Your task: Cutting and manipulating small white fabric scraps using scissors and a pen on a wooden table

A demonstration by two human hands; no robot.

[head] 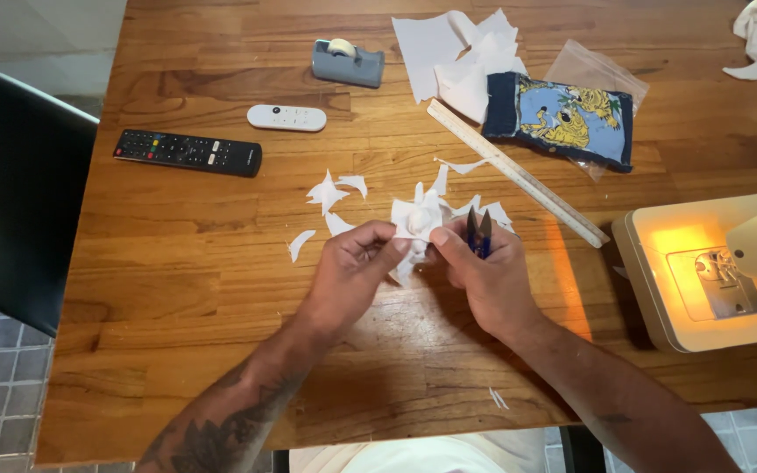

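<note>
A warm wooden table [221, 289] stands over a grey tiled floor, with a lit white sewing machine [703, 271] at its right edge. Near the middle, both hands pinch a small piece of white fabric [415, 221] with spiky, trimmed edges. The left hand [357, 263] is closed on the piece's lower left side, thumb and fingers together. The right hand [484, 263] grips its right side with the thumb, while also clasping a pair of small blue thread snips [478, 233] whose tips point up and away from the cloth.

The fabric sits between the two hands, held just above the table and touching both thumbs. To do this step well, it seems wise to keep the snips' points clear of the cloth and fingers while the piece is turned or pressed — a firm but light pinch would avoid tearing the narrow points.

White fabric scraps [330, 193] lie scattered just beyond the hands. Farther off are a long ruler [519, 172], a blue printed pouch [561, 118], a grey tape dispenser [347, 61], a white remote [286, 117] and a black remote [187, 152].
</note>
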